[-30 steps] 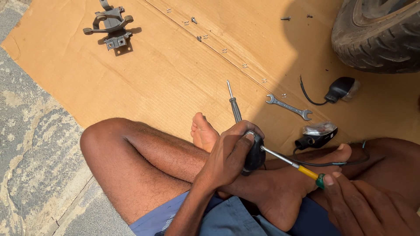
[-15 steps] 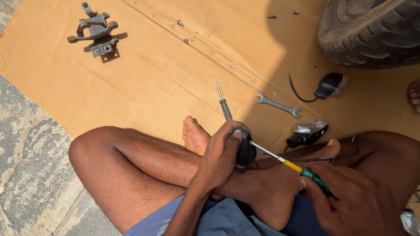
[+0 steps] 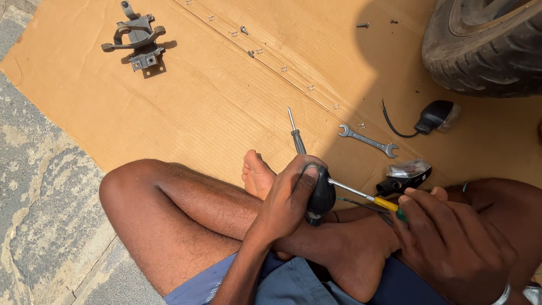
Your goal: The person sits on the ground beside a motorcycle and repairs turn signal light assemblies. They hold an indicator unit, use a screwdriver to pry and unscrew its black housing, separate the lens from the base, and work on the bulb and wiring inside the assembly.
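Left hand (image 3: pixel 288 197) clamped round black housing (image 3: pixel 322 195), braced over crossed legs — right hand (image 3: pixel 451 243) gripping yellow-green screwdriver (image 3: pixel 364 197), tip into housing. Spare screwdriver (image 3: pixel 294 134), wrench (image 3: pixel 368 140) on cardboard (image 3: pixel 197 107) — within reach.

Outdoor repair spot, cardboard (image 3: pixel 186 113) on pavement, tyre (image 3: pixel 485 48), wrench (image 3: pixel 368 140)

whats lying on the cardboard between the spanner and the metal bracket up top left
In the head view, a second screwdriver lies between the spanner and the metal bracket, close to the spanner; otherwise bare cardboard.
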